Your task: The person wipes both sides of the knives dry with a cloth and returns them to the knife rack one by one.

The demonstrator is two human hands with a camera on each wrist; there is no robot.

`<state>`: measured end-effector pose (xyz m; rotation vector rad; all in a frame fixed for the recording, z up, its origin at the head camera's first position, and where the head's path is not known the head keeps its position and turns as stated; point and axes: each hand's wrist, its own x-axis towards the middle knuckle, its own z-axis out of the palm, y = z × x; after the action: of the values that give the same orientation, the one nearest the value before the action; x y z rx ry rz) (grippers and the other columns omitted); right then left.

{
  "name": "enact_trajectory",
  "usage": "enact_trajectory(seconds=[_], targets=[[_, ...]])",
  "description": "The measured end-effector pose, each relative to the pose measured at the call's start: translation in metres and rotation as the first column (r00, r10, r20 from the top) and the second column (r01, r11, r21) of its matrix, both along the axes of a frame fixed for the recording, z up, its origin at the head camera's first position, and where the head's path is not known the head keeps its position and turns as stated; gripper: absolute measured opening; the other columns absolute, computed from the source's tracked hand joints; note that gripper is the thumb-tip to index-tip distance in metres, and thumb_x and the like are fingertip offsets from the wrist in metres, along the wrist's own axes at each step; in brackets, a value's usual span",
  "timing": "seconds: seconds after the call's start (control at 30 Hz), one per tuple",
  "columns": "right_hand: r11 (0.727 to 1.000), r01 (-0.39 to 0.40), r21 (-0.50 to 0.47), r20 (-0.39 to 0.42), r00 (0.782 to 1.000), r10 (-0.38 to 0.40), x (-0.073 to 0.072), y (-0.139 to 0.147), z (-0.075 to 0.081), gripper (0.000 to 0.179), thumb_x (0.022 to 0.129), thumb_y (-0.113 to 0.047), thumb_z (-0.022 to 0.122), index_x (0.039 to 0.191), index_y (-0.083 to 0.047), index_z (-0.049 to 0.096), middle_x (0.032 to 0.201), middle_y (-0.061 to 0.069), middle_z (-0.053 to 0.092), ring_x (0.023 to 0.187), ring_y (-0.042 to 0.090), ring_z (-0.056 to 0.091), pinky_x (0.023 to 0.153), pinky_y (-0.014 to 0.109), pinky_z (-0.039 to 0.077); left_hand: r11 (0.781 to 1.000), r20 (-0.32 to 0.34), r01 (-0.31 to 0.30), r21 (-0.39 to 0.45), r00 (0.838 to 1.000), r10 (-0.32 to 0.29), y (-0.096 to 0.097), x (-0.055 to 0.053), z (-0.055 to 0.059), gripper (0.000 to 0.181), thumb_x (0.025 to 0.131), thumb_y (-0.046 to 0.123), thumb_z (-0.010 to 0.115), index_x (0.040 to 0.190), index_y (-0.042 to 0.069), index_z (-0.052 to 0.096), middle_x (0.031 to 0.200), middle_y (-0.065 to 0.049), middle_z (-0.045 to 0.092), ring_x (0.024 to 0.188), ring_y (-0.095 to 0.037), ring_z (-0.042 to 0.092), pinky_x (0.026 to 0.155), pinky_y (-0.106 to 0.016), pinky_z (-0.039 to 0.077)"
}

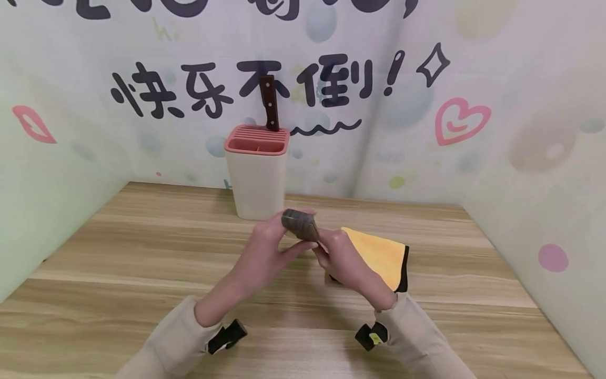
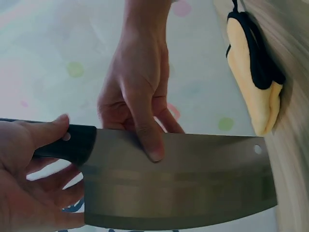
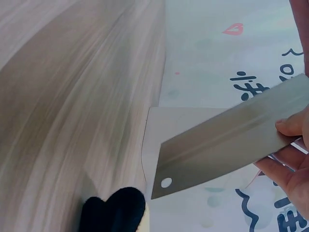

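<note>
A cleaver (image 2: 193,179) with a wide metal blade and a dark riveted handle (image 2: 82,142) is held up above the table. My left hand (image 2: 29,164) grips the handle, its thumb along the side. My right hand (image 2: 137,92) pinches the blade by its back edge close to the handle, thumb flat on the face. The right wrist view shows the blade (image 3: 227,135) slanting down toward a hole near its far corner. Head on, both the left hand (image 1: 265,242) and right hand (image 1: 343,258) meet around the foreshortened cleaver (image 1: 300,223).
A folded yellow cloth (image 1: 379,255) with black edging lies behind my right hand. Farther back stands a white knife block (image 1: 258,184) with a pink slotted top, a brown-handled knife (image 1: 270,102) upright in it. Printed fabric walls (image 1: 402,158) border the wooden table (image 1: 142,252).
</note>
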<state>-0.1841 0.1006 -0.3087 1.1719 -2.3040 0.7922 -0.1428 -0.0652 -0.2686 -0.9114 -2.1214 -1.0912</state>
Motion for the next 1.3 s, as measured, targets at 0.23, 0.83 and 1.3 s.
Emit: enact_trajectory(seconds=[0.23, 0.83, 1.3], targets=[[0.999, 0.003, -0.047, 0.101, 0.995, 0.002, -0.008, -0.002, 0.003, 0.011, 0.079, 0.009, 0.056, 0.084, 0.002, 0.064, 0.068, 0.009, 0.064, 0.056, 0.008, 0.054, 0.052, 0.018, 0.045, 0.993, 0.208, 0.077, -0.087, 0.976, -0.058, -0.002, -0.013, 0.019, 0.018, 0.076, 0.007, 0.069, 0.089, -0.001, 0.06, 0.083, -0.01, 0.065, 0.078, -0.018, 0.063, 0.069, -0.027, 0.052], [0.991, -0.042, -0.126, 0.247, 0.966, 0.072, -0.047, -0.014, 0.025, 0.019, 0.09, -0.011, 0.053, 0.101, 0.002, 0.061, 0.089, 0.012, 0.067, 0.075, 0.017, 0.064, 0.066, 0.026, 0.053, 0.973, 0.426, 0.087, -0.212, 0.905, 0.012, -0.024, -0.072, 0.081, 0.024, 0.083, 0.007, 0.063, 0.099, -0.006, 0.05, 0.092, -0.018, 0.058, 0.082, -0.026, 0.058, 0.072, -0.035, 0.048], [0.961, 0.274, -0.045, 0.431, 0.873, -0.228, -0.098, -0.032, 0.051, 0.036, 0.094, -0.029, 0.045, 0.109, 0.001, 0.058, 0.096, 0.013, 0.064, 0.081, 0.021, 0.062, 0.072, 0.031, 0.051, 0.96, 0.499, -0.051, -0.274, 0.846, 0.187, -0.06, -0.104, 0.152, 0.033, 0.091, 0.016, 0.051, 0.114, -0.003, 0.039, 0.11, -0.017, 0.048, 0.1, -0.026, 0.047, 0.09, -0.038, 0.038]])
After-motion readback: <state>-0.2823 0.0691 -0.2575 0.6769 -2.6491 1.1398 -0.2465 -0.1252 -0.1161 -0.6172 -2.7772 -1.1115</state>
